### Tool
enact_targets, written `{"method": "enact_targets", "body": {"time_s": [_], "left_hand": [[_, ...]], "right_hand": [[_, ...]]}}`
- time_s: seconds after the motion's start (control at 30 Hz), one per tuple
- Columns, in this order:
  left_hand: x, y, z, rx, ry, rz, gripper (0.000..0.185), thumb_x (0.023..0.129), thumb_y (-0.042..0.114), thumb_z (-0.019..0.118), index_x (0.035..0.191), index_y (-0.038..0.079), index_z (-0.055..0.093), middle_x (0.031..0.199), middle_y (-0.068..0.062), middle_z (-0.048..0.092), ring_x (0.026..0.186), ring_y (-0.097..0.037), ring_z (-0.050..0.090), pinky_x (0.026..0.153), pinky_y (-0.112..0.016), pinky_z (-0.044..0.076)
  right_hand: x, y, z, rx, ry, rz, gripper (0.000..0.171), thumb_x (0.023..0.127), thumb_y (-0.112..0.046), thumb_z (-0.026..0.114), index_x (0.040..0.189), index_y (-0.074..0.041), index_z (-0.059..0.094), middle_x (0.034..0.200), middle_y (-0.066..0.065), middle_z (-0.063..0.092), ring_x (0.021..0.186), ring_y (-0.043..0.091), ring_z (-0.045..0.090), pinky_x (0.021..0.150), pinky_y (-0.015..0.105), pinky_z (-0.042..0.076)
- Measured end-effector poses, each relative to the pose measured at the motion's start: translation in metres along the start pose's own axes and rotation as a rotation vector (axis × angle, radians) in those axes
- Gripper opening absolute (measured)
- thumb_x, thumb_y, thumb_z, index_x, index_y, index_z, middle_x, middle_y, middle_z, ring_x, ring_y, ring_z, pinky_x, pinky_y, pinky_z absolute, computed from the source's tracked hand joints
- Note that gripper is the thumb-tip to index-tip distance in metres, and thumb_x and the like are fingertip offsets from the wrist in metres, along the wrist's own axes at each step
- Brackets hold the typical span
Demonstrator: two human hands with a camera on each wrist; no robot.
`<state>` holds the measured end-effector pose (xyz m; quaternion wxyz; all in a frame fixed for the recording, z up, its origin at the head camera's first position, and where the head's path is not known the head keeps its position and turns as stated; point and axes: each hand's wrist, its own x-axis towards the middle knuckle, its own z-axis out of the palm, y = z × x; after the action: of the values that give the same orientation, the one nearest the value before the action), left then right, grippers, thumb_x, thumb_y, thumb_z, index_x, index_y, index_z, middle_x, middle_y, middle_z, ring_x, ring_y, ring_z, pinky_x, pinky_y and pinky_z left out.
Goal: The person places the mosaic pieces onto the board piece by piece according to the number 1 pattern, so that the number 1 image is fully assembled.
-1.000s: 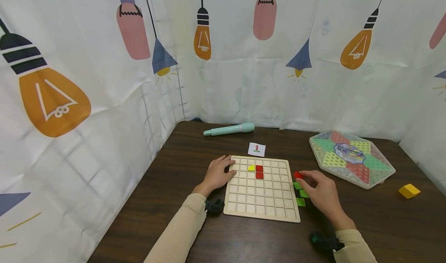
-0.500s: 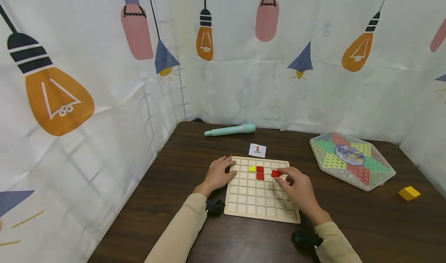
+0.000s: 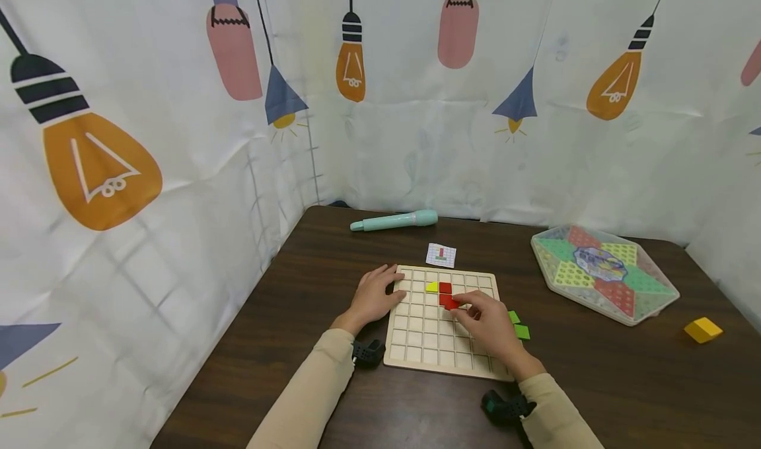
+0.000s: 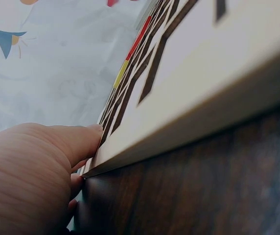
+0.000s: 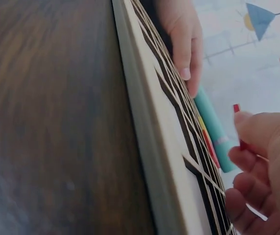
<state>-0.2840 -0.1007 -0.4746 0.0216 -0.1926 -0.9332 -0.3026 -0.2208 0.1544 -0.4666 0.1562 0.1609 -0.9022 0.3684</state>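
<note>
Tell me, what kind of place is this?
Probably a small tabletop play corner: a dark wooden table screened by lightbulb-print curtains, with a wooden grid board of coloured tiles and a hexagonal game box.

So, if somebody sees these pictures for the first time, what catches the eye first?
Probably the wooden grid board at the table's middle, with the right hand pinching a red tile over it, beside the red and yellow tiles already set. The left hand rests on the board's left edge. A colourful hexagonal box lies far right.
</note>
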Motion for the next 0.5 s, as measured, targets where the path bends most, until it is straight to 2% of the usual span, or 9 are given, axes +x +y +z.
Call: {"method": "enact_targets", "body": {"time_s": [0.5], "left_hand": [[0.0039, -0.0042, 0.0039, 0.015, 0.004, -0.006, 0.044, 0.089, 0.037, 0.056, 0.130, 0.021, 0.052, 0.145, 0.001, 0.032, 0.135, -0.019, 0.022, 0.110, -0.044, 0.012]], "right_hand": [[-0.0020, 0.0049, 0.0093, 0.005, -0.035, 0.067, 0.030, 0.078, -0.029, 0.072, 0.106, -0.019, 0.069, 0.089, -0.010, 0.061, 0.064, 0.009, 0.045, 0.052, 0.020, 0.038]]}}
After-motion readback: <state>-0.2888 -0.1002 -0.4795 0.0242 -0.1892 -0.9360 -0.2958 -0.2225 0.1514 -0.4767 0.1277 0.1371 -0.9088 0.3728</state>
